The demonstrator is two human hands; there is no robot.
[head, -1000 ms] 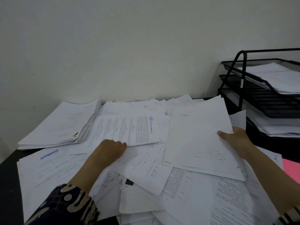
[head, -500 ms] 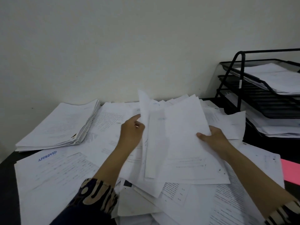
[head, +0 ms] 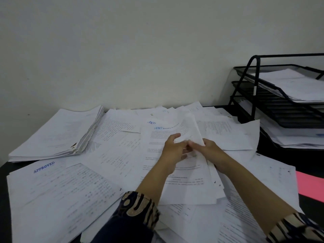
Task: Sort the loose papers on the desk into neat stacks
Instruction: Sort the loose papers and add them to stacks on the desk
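Loose white printed papers [head: 112, 155] cover the dark desk [head: 3, 172] in an overlapping spread. A thick neat stack [head: 57, 134] lies at the back left. At the centre, my left hand [head: 172, 151] and my right hand [head: 208, 151] meet, both gripping a bent bundle of sheets [head: 190, 130] that curls up between them. Under the hands lies a printed sheet with a blue heading [head: 157, 128]. A sheet stamped APPROVED [head: 43, 167] rests at the front left.
A black wire three-tier paper tray [head: 280, 99] stands at the right, holding papers on its levels. A pink sheet [head: 312, 186] lies at the right edge. A pale wall rises directly behind the desk.
My hands have come together at the centre. The sheets that stood spread between them half a second ago are now folded together into one bent bundle.
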